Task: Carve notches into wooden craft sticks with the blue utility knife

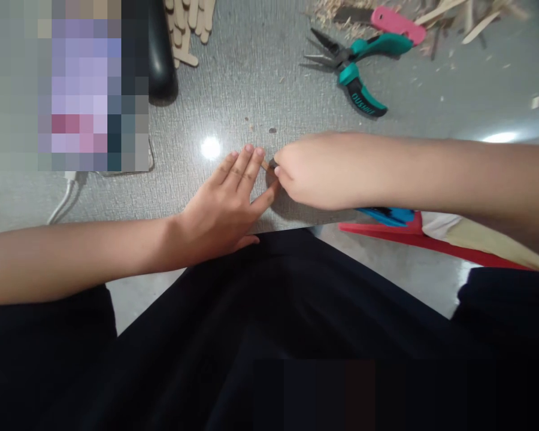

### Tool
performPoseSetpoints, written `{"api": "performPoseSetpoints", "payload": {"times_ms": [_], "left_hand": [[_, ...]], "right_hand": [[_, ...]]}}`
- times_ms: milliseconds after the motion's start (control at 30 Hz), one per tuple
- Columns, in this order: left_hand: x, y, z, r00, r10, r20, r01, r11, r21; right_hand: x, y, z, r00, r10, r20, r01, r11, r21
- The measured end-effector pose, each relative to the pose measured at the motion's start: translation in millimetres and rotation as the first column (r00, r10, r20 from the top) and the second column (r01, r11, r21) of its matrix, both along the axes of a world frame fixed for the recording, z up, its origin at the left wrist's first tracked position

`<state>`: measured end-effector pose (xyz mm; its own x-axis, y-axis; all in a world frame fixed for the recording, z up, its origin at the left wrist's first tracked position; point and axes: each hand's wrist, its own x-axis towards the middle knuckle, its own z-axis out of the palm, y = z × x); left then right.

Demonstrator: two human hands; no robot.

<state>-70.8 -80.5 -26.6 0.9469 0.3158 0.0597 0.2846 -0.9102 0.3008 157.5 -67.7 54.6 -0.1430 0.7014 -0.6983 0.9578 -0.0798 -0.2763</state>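
My left hand (227, 200) lies flat on the grey table (233, 90) near its front edge, fingers stretched out and pressed down. A small piece of wooden stick (265, 165) peeks out between its fingertips and my right hand. My right hand (317, 170) is closed in a pinch right against those fingertips, gripping a small dark-tipped thing that I cannot make out. Most of the stick is hidden under the two hands.
Teal-handled long-nose pliers (357, 69) lie at the back right, beside a pink-handled tool (393, 21) and wood shavings with loose sticks (453, 18). A pile of wooden sticks (188, 27) and a black cylinder (161, 54) stand at the back left. A white cable (65, 197) trails left.
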Motion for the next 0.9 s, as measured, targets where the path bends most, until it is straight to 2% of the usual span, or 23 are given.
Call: {"api": "performPoseSetpoints", "payload": {"times_ms": [100,133,200,267,333,400,467,567,733,900], "left_hand": [[0.4,14.5,-0.3,0.961,-0.029,0.276,0.032,0.999,-0.009],[1.5,20.6,-0.3,0.919,0.004,0.395,0.021,0.998,-0.059],[5.3,31.8,-0.7,0.825,0.191,0.531,-0.061,0.966,-0.253],[10.5,38.9,-1.5,0.738,0.417,0.531,-0.124,0.857,-0.500],[15.8,41.2,-2.1,0.706,0.566,0.425,-0.125,0.691,-0.712],[19.8,40.6,-1.6,0.720,0.611,0.331,-0.116,0.575,-0.810],[21.7,39.3,0.5,0.726,0.630,0.275,-0.137,0.524,-0.841],[20.9,38.6,5.0,0.711,0.666,0.226,-0.191,0.492,-0.849],[17.3,40.3,12.7,0.764,0.611,0.207,-0.219,0.547,-0.808],[17.1,40.3,17.0,0.773,0.611,0.171,-0.188,0.479,-0.858]], "right_hand": [[9.2,3.5,5.9,0.997,-0.013,0.079,0.010,0.999,0.032],[11.2,4.6,9.4,0.997,-0.018,0.074,0.013,0.998,0.064],[13.0,5.1,16.2,0.999,-0.044,0.017,0.041,0.990,0.136],[12.5,2.5,19.5,0.993,-0.091,-0.079,0.105,0.976,0.191],[11.2,-2.0,17.8,0.976,-0.125,-0.179,0.163,0.963,0.215],[10.2,-6.4,11.9,0.954,-0.134,-0.267,0.190,0.962,0.197],[10.2,-9.0,4.0,0.931,-0.137,-0.337,0.200,0.967,0.158],[12.4,-10.1,-6.8,0.905,-0.140,-0.401,0.204,0.971,0.122],[20.8,-10.6,-12.3,0.859,-0.170,-0.483,0.220,0.974,0.048],[24.9,-9.8,-7.5,0.765,-0.265,-0.588,0.283,0.957,-0.063]]}}
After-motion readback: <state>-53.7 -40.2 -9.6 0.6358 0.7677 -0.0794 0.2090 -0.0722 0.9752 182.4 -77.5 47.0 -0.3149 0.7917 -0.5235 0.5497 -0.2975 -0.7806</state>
